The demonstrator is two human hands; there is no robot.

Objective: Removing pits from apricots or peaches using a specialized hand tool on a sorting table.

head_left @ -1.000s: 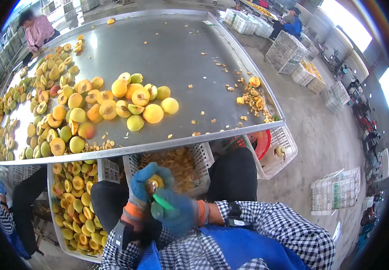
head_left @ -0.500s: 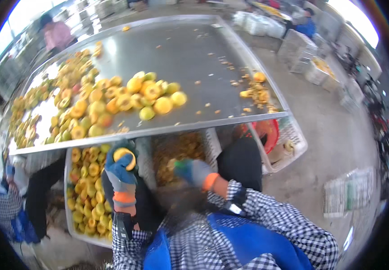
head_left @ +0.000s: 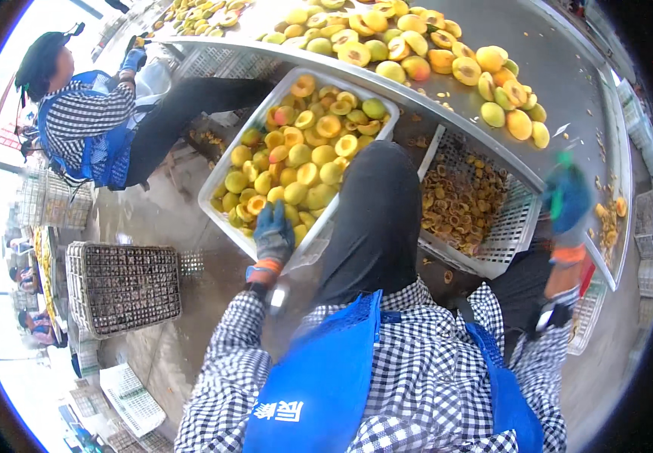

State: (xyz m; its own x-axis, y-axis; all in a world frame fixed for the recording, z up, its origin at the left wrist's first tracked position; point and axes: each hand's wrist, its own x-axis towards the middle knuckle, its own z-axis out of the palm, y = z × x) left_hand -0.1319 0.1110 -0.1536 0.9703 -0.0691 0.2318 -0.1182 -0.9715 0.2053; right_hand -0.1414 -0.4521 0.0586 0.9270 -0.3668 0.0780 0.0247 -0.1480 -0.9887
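Note:
My left hand (head_left: 274, 234), in a blue-grey glove with an orange cuff, rests with fingers stretched out on the near edge of a heap of yellow peach halves (head_left: 307, 174). They fill a white plastic crate (head_left: 213, 170) left of my knee. My right hand (head_left: 568, 200), gloved alike and smeared by motion, is over the metal table's (head_left: 522, 162) near edge at the right. Its fingers look curled round something bright green, too blurred to name. More peach halves (head_left: 466, 70) are piled on the table. Below it, a second white crate (head_left: 519, 219) holds brown pits and scraps.
A co-worker (head_left: 89, 113) in a checked shirt and blue apron sits at the far left by the table. An upturned grey crate (head_left: 122, 289) and a flat white crate (head_left: 132, 399) are on the floor at left. Pit scraps (head_left: 609, 223) lie near the table's right corner.
My view has swung to the left. My left hand has let go of a peach half and moved onto the crate's fruit. My right hand has gone from above the pit crate to the table's edge.

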